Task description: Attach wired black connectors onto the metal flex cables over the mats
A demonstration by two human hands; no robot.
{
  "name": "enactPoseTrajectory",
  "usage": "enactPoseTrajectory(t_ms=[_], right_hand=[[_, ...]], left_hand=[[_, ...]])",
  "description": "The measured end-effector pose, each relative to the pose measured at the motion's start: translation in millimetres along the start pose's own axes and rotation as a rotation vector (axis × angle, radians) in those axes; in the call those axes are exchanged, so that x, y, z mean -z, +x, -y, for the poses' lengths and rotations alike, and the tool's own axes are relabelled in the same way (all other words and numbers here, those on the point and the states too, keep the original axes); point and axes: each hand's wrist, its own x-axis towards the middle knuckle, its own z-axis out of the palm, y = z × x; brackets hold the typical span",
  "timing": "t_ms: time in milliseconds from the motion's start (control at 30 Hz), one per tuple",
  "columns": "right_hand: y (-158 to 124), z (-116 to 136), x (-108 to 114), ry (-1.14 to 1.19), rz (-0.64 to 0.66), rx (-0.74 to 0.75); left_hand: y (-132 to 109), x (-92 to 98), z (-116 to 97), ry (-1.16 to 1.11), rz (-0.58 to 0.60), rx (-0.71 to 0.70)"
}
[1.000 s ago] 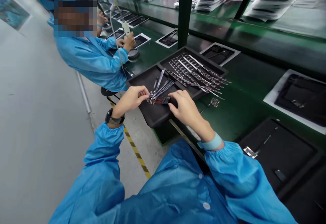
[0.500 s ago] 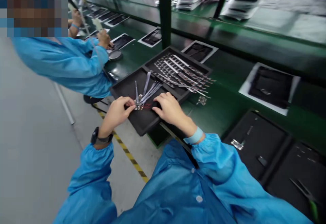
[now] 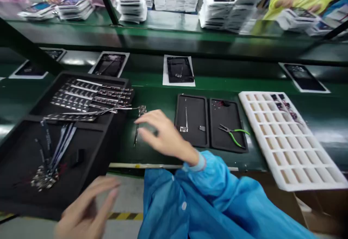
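My left hand [image 3: 87, 206], smeared by motion, is in front of the black tray [image 3: 94, 132] with thumb and fingers apart and nothing between them. In the tray's near compartment lies a bunch of flat ribbon cables with small circuit boards [image 3: 45, 177], beside a small black block [image 3: 78, 157]. Strips of small parts [image 3: 78, 94] fill the far compartment, some overhanging its right side. Over the green bench, my right hand [image 3: 163, 134] is open, its fingertips close to a small circuit board [image 3: 141, 110] with a thin dark cable. Whether they touch is unclear.
Two shallow black trays [image 3: 208, 123] hold a board with cable, a small dark piece and green-handled pliers [image 3: 232, 134]. A white compartment tray [image 3: 290, 141] stands at right. Tablet-like units [image 3: 179, 70] lie on white sheets behind. Across the bench, people work by stacks.
The view has swung right. My left hand has left the cable bunch and come back toward me; my right hand has moved from the tray to beside the loose circuit board.
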Motion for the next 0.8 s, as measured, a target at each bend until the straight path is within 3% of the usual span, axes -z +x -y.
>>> enactPoseTrajectory(t_ms=[33,100,200,333,433,533,633,733,800], right_hand=[[-16,-12,25,-0.032,-0.044,-0.053],[-49,-41,72,-0.159,-0.142,-0.166],[-105,-86,136,-0.418,-0.218,-0.316],[-172,-127,195,-0.619,-0.198,-0.441],[-201,-131,218,-0.651,-0.217,-0.501],[-200,-116,235,-0.613,-0.245,-0.542],[-177,-104,249,-0.619,-0.307,-0.532],[-147,-118,259,-0.652,-0.335,-0.452],[-132,-141,263,-0.658,-0.238,-0.429]], left_hand=[[11,-22.1,-11,-0.063,-0.046,0.056],[38,-65.2,-23,-0.023,0.024,0.044],[78,-110.5,-20,0.148,0.119,-0.004],[125,-126.1,-3,0.322,0.045,0.016],[166,-123.1,7,0.401,-0.007,0.035],[206,-122.6,15,0.472,0.003,0.043],[230,-125.4,22,0.481,0.079,-0.003],[234,-125.8,29,0.449,0.127,-0.031],[230,-124.2,31,0.44,0.118,-0.016]])
